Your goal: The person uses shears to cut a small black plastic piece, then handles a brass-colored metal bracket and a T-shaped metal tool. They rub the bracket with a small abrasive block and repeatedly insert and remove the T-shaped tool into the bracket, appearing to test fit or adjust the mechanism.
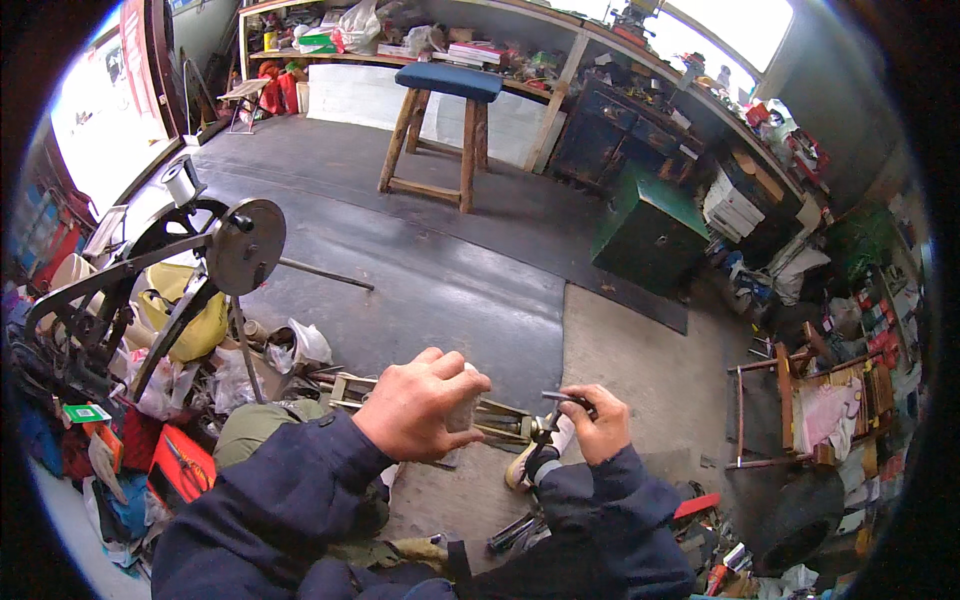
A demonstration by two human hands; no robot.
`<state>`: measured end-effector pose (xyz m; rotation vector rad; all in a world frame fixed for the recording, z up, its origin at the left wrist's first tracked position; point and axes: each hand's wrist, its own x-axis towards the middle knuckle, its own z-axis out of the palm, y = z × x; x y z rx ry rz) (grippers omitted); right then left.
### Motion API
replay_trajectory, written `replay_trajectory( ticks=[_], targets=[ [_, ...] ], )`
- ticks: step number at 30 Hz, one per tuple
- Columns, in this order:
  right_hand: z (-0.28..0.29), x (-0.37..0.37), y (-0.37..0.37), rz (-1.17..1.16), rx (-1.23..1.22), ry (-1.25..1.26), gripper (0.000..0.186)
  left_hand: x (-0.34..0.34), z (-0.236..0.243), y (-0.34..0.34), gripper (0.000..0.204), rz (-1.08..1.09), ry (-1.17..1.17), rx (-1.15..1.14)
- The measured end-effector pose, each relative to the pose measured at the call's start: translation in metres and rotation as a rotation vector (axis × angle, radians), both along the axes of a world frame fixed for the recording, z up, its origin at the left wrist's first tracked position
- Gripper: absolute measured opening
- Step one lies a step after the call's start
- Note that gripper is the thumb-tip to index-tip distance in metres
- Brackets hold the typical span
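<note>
1. Gripping a pale, light-coloured piece (462, 408), the left hand (418, 402) has its fingers curled shut over the top of it; only a sliver of the piece shows past the knuckles, and what it is cannot be told.
2. Just beside that grip, toward the person's right, the right hand (598, 424) is closed around a small dark metal tool (566, 399), whose tip points back at the pale piece.
3. Directly below the two hands lies a wooden-and-metal stand (500, 418), with a shoe (522, 468) under the right wrist.
4. Further out on the left-hand side stands a black hand-cranked machine with a round metal wheel (246, 244) and a spool on top, with a yellow bag (196, 318) behind it.
5. Well beyond the grip, across the dark floor mat (440, 270), stand a wooden stool with a blue seat (448, 82) and a green metal box (648, 232).
</note>
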<state>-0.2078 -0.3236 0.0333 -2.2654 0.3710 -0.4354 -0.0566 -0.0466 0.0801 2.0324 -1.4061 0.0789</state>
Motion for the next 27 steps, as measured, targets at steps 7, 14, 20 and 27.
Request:
replay_trajectory(
  ticks=[7, 14, 20, 27],
  targets=[
    [-0.029, 0.018, -0.008, -0.023, -0.014, -0.113, 0.021, -0.004, -0.002, 0.0, 0.056, 0.029, -0.002, -0.052],
    [-0.07, 0.013, -0.03, 0.209, 0.089, 0.366, 0.024, -0.007, -0.002, -0.002, 0.056, 0.07, -0.011, -0.051],
    [-0.071, -0.007, -0.03, 0.319, 0.317, 0.602, 0.026, -0.007, -0.002, -0.002, 0.055, 0.077, -0.003, -0.051],
    [-0.022, -0.02, -0.012, 0.488, 0.221, 0.892, 0.035, -0.006, 0.0, -0.001, 0.054, 0.077, 0.002, -0.066]
  ],
)
